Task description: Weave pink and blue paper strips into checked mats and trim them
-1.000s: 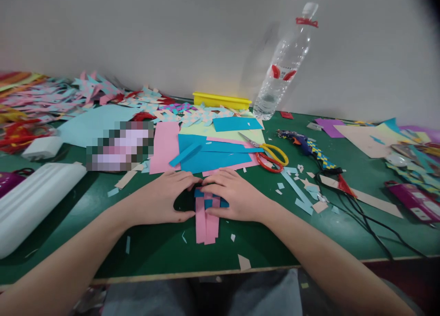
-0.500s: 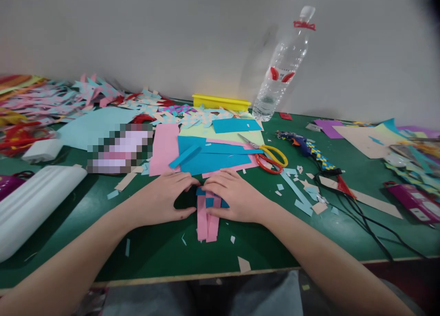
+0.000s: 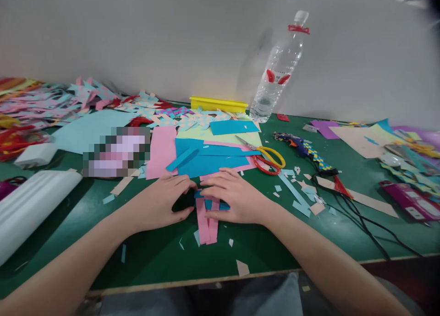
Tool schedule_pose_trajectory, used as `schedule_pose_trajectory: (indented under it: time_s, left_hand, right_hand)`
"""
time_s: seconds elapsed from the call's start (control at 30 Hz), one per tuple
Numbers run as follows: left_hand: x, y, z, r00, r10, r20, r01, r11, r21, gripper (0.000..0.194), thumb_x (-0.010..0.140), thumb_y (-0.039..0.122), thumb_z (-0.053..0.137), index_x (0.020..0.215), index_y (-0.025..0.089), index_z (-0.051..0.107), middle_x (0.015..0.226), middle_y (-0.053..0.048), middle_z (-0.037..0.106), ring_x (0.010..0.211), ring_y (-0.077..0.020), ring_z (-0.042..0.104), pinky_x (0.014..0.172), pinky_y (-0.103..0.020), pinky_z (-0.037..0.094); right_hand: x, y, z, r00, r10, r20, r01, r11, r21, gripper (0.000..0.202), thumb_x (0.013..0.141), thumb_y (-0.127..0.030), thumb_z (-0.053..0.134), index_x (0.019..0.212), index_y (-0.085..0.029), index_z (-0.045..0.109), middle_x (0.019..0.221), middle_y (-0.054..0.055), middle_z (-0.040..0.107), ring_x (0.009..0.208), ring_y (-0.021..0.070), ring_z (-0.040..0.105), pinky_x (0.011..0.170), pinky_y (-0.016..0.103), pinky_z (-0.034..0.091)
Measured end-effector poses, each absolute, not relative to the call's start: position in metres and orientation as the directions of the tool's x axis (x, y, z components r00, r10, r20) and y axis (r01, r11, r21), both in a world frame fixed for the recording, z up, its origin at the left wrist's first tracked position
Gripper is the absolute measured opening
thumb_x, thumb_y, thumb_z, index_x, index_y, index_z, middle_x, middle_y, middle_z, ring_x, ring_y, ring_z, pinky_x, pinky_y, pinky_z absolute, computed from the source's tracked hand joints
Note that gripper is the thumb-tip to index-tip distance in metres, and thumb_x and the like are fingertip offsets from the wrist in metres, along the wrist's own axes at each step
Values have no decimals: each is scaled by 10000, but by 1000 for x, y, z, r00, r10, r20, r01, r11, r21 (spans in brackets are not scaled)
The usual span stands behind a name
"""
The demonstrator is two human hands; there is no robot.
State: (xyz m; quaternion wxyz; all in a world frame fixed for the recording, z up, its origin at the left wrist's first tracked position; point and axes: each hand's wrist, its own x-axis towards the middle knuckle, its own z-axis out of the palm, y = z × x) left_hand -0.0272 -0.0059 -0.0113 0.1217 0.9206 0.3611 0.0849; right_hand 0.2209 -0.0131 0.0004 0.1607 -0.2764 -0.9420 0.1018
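Note:
Pink and blue paper strips cross each other on the green table in front of me, the pink ends pointing toward me. My left hand curves round their left side, its fingertips and thumb pinching at the strips' left edge. Over the right part lies my right hand, fingers bent and pressing the strips, thumb on the pink one. The fingers hide the top of the strips. Just beyond my hands lie blue paper and pink paper.
Scissors lie right of the blue paper. A water bottle leans by the wall, beside a yellow holder. At left are a phone and a white roll. Scraps and black cords lie at right.
The view has shifted slightly. My right hand's fingers have spread a little over the strips, and less of the blue and pink crossing shows between my hands.

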Motion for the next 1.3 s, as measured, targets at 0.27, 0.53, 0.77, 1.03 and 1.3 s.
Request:
schedule_pose_trajectory:
  time_s: [0.27, 0.53, 0.77, 1.03, 1.3]
  left_hand:
    - [-26, -7, -7, 742, 652, 158, 608, -753, 253, 267, 897, 333, 508, 1125, 195, 518, 1076, -76, 622, 953, -233, 587, 821, -374, 428]
    - [-22, -7, -14, 803, 533, 266, 487, -845, 221, 247, 953, 293, 496, 1178, 233, 576, 1215, -69, 618, 1132, -235, 555, 969, -403, 394]
    - [-22, -5, -20, 834, 486, 262, 430, -869, 242, 213, 970, 296, 487, 1119, 255, 633, 1255, -47, 622, 1180, -219, 547, 992, -381, 413]
    - [-19, -3, -21, 840, 470, 270, 403, -875, 269, 211, 963, 263, 493, 1101, 241, 651, 1208, -58, 648, 1154, -210, 570, 975, -363, 458]
    - [-19, -5, -16, 844, 487, 224, 433, -866, 251, 214, 966, 274, 483, 1100, 231, 645, 1218, -66, 649, 1179, -221, 558, 992, -387, 448]
  right_hand:
    - [243, -4, 16, -810, 576, 106, 479, 756, -447, 630, 720, -555, 726, 1193, -171, 566, 1358, 129, 546, 1257, 293, 483, 1009, 426, 396]
    - [242, -3, 10, -811, 578, 84, 501, 763, -409, 510, 774, -516, 698, 1117, -162, 567, 1244, 117, 609, 1182, 277, 538, 930, 386, 457]
    - [245, 1, 8, -795, 603, 63, 518, 729, -447, 519, 782, -478, 710, 1174, -166, 575, 1213, 101, 631, 1156, 265, 556, 929, 377, 464]
    - [245, 4, 7, -824, 564, 56, 464, 728, -504, 478, 804, -397, 713, 1208, -172, 593, 1216, 87, 648, 1173, 241, 555, 981, 373, 434]
    - [248, 4, 8, -824, 562, 72, 451, 728, -517, 442, 835, -358, 684, 1232, -186, 596, 1261, 85, 639, 1223, 235, 534, 1010, 388, 415]
